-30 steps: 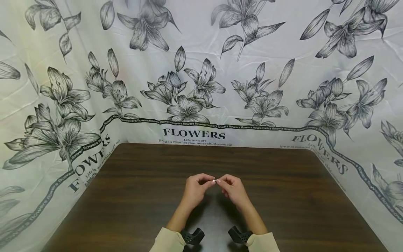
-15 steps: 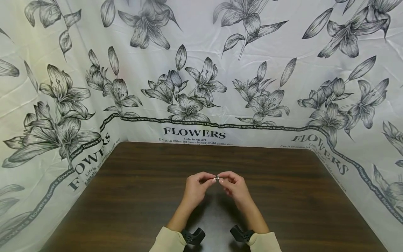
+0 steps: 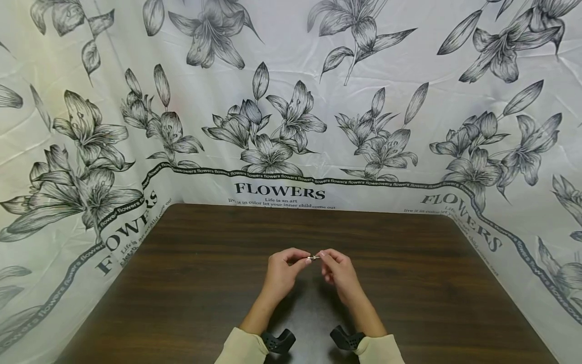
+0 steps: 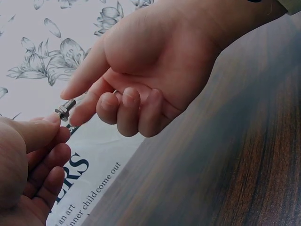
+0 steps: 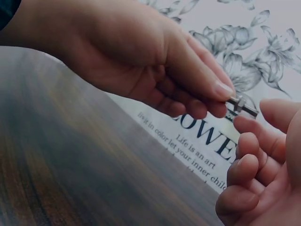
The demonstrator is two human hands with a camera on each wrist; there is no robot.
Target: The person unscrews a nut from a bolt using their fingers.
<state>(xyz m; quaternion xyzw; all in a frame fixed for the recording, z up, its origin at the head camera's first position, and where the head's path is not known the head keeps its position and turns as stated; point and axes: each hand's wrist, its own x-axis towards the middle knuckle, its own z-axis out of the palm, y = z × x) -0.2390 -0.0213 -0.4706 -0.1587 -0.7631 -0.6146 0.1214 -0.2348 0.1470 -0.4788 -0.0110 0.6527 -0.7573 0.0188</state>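
Note:
A small metal bolt [image 5: 252, 112] with a hex nut [image 5: 240, 104] on its shank is held level above the table. My left hand [image 3: 281, 275] pinches one end of the bolt between thumb and index finger, hiding that end. My right hand [image 3: 340, 275] is at the other end. In the right wrist view its thumb [image 5: 277, 113] and index finger [image 5: 249, 126] stand apart on either side of the bolt's tip, without gripping it. The other fingers of the right hand [image 4: 155, 70] are loosely curled in the left wrist view.
A dark wood-grain table [image 3: 204, 283] lies beneath both hands. White cloth [image 3: 291, 126] printed with flowers and lettering hangs behind it and along both sides. Black wrist devices [image 3: 278, 342] sit by the sleeves.
A second ago the right fingertips were close against the left ones and covered most of the bolt. They have shifted slightly right and parted, showing more bolt. The left hand stays nearly still.

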